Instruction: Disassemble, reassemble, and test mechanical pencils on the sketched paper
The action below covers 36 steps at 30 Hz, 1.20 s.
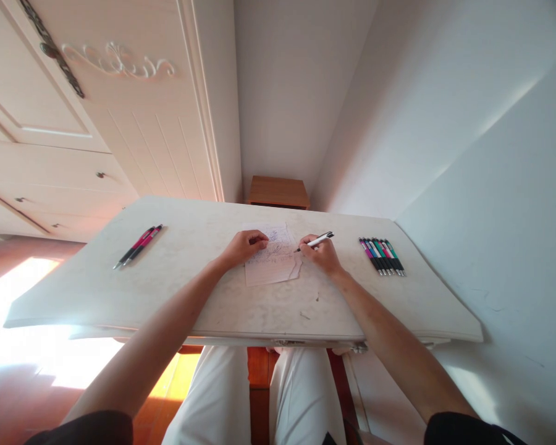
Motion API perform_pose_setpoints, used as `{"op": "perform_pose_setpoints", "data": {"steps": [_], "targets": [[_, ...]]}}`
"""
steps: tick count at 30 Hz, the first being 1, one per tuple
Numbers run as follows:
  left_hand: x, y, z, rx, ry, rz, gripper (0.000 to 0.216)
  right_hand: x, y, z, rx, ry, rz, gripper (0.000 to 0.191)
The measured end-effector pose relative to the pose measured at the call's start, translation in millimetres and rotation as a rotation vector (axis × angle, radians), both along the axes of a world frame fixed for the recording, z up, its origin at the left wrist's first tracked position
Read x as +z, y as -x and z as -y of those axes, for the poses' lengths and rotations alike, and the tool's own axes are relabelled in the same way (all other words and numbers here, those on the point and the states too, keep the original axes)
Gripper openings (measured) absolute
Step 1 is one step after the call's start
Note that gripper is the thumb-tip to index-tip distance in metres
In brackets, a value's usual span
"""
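A small sheet of paper point(274, 261) covered with scribbles lies in the middle of the white table point(176, 290). My left hand point(245, 245) rests on the paper's left upper part with its fingers curled, pressing it down. My right hand point(321, 253) grips a white pen point(315, 240) with a black tip. The tip touches the paper's right edge.
Two pens, pink and dark point(139, 245), lie side by side on the table's left. A row of several coloured pens point(382, 256) lies on the right. A wooden stand point(278, 191) sits behind the table, a white wardrobe point(120, 111) at left, a wall at right.
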State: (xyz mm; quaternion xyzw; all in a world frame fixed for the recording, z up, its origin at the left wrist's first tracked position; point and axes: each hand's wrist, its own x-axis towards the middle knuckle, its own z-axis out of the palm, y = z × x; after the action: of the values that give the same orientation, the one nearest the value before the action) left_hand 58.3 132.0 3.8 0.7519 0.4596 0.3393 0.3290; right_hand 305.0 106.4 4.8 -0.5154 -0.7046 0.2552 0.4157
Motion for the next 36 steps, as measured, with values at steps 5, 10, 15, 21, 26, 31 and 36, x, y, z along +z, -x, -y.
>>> {"op": "perform_pose_setpoints", "data": {"steps": [5,10,15,21,26,31,36], "targets": [[1.3,-0.2,1.0,0.000,0.001,-0.005,0.029,-0.7,0.0,-0.8,0.043,-0.011,0.017,0.016],[2.8,-0.6,2.2,0.009,0.007,-0.010,0.027,-1.0,-1.6,-2.8,0.044,-0.017,0.038,0.020],[1.3,-0.3,1.0,-0.001,0.006,-0.001,0.027,-1.6,-1.9,-3.0,0.055,-0.023,0.049,0.022],[2.5,-0.5,1.6,-0.001,-0.001,-0.013,0.025,-0.4,-1.6,-2.8,0.027,-0.006,-0.045,0.027],[4.8,-1.8,3.2,0.002,0.007,0.003,0.024,0.1,-0.5,-2.8,0.021,0.019,-0.049,0.028],[4.1,-2.3,2.7,0.003,0.002,-0.006,0.024,1.3,-0.2,-2.3,0.016,0.012,-0.034,0.027],[2.8,-2.1,1.2,0.001,-0.007,-0.004,0.025,1.0,-0.8,-2.5,0.023,0.007,-0.022,0.026]]}}
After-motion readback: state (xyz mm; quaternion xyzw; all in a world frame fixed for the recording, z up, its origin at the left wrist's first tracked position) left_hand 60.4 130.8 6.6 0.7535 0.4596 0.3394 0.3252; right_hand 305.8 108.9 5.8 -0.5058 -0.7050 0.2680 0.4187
